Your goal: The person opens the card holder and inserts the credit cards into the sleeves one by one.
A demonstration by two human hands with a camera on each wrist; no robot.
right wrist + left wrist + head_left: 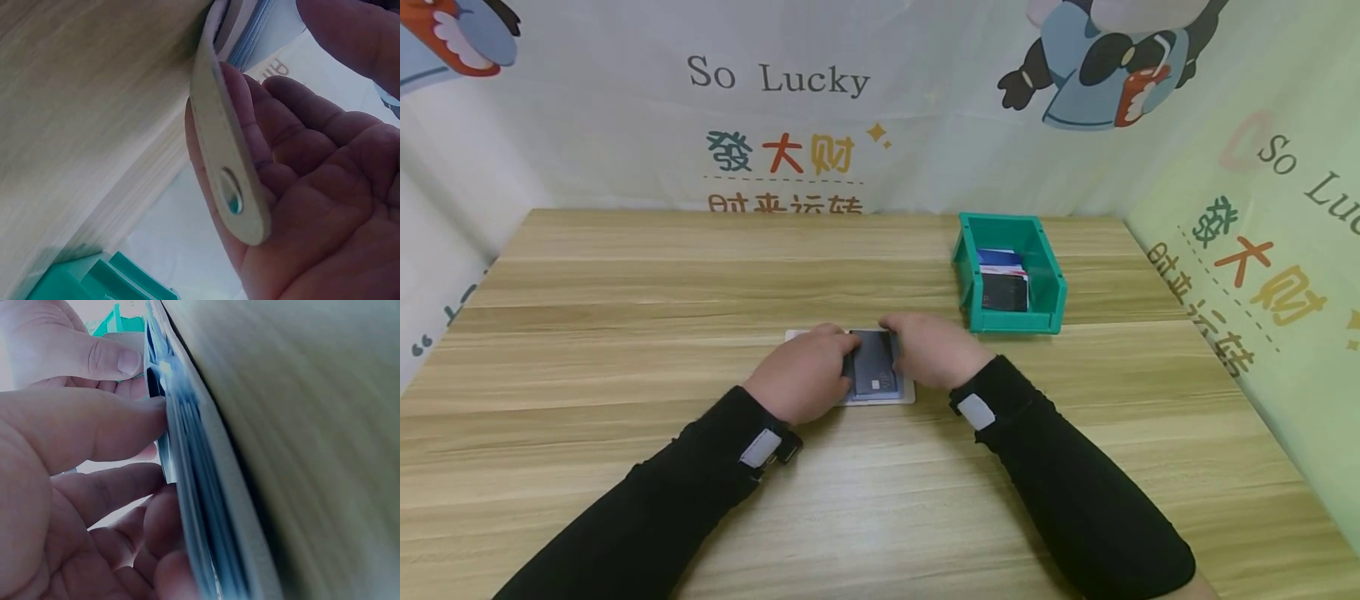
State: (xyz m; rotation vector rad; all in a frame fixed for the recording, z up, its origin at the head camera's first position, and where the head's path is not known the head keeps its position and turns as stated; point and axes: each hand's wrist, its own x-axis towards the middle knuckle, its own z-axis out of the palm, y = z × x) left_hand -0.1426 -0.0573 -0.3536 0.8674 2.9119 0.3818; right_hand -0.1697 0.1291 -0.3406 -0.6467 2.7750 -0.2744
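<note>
A card holder with a pale cover and a stack of clear sleeves lies opened flat on the table. On its top page is a dark grey card with "VIP" lettering and a small light square. My left hand grips the holder's pages at the card's left edge, thumb and fingertips against the top sleeve. On the right edge, my right hand holds the holder, fingers curled at its side. Across those fingers runs the holder's cream strap, with a metal snap at its end.
A green bin stands behind and right of my right hand, with several cards inside. White printed cloth hangs at the table's back and sides. The wooden table extends around the holder.
</note>
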